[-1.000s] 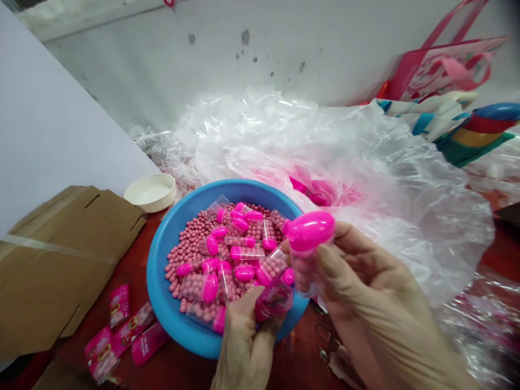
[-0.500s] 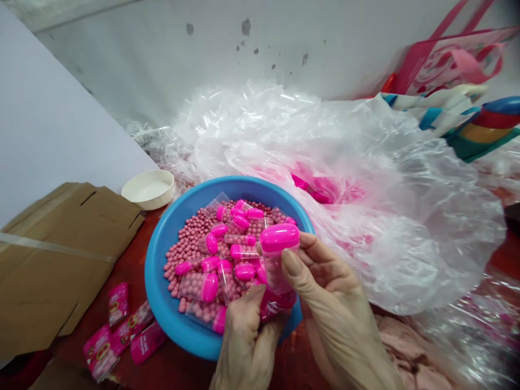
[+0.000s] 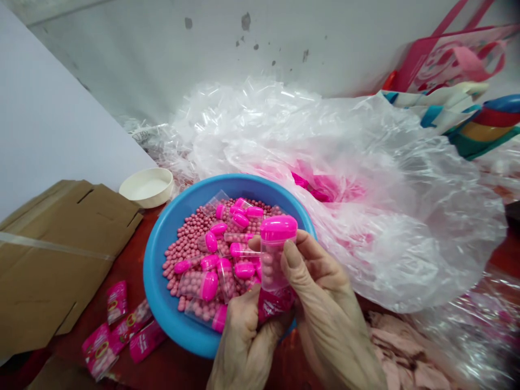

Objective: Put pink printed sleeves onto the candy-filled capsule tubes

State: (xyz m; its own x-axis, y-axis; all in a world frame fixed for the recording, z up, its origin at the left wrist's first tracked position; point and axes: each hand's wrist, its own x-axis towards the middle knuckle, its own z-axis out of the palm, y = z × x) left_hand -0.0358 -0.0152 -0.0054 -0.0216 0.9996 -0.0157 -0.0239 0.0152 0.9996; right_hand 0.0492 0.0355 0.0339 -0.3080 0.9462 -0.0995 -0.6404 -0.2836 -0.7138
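My right hand [image 3: 320, 292] pinches a clear tube of pink candy balls with a bright pink cap [image 3: 276, 246], holding it upright over the near rim of a blue bowl [image 3: 162, 244]. My left hand [image 3: 244, 341] is closed on a small pink printed sleeve [image 3: 274, 304] at the tube's lower end. The bowl holds loose pink candy balls [image 3: 184, 246] and several filled pink-capped tubes [image 3: 209, 284].
Several pink printed sleeves [image 3: 117, 330] lie on the red table left of the bowl. A flattened cardboard box [image 3: 52, 260] and a white lid [image 3: 147, 187] sit at the left. Crumpled clear plastic bags [image 3: 345, 179] pile behind and right. Coloured tote bags [image 3: 450, 81] stand far right.
My right hand has brought the capped tube down and left from over the bowl's right side, turning it upright, until its lower end meets the pink sleeve in my left hand.
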